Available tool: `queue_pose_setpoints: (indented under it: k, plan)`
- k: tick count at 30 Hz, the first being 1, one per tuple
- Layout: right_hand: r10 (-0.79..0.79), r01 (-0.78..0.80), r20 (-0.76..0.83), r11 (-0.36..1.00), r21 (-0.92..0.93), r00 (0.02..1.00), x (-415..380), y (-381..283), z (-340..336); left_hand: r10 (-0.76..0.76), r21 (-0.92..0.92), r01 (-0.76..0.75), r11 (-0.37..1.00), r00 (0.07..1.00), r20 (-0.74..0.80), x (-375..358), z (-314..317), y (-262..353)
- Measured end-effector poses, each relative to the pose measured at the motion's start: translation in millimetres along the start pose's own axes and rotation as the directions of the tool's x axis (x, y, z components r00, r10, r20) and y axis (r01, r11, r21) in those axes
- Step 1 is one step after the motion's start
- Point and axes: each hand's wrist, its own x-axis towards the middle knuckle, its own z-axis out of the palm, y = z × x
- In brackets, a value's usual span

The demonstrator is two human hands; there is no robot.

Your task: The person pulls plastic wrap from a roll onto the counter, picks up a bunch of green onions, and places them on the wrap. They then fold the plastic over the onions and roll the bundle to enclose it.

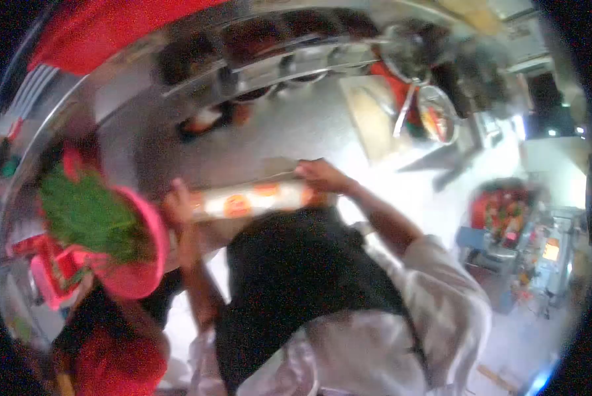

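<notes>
Close to the camera, a black apron (296, 277) and white sleeves (434, 297) fill the view. Just past them, the left hand (177, 206) and the right hand (321, 176) each wrap their fingers around one end of a long roll (253, 199) with orange marks, held sideways above the steel counter (296, 129). Beside the left hand sits a pink bowl (141, 264) of green leaves (88, 214). Far off lies a cutting board (375, 119).

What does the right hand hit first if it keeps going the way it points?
Likely the long roll itself: the right hand already grips its end, pointing along it toward the left hand at the far end. Depth is unclear in this blurred fisheye view.
</notes>
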Motion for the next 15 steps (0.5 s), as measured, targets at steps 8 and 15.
queue_pose_setpoints:
  k: [8, 15]
  plan:
    - [-0.09, 0.093, 0.142, 0.995, -0.02, 0.986, 35.3, 28.6, -1.5, 0.198, -0.14, -0.211, 0.967, 0.975, -0.099, 0.7, -7.4, 19.7]
    - [-0.148, 0.147, 0.126, 0.989, 0.017, 0.981, 6.3, 44.5, 0.4, 0.146, -0.102, -0.139, 0.985, 0.987, 0.064, -0.6, -10.4, 9.0]
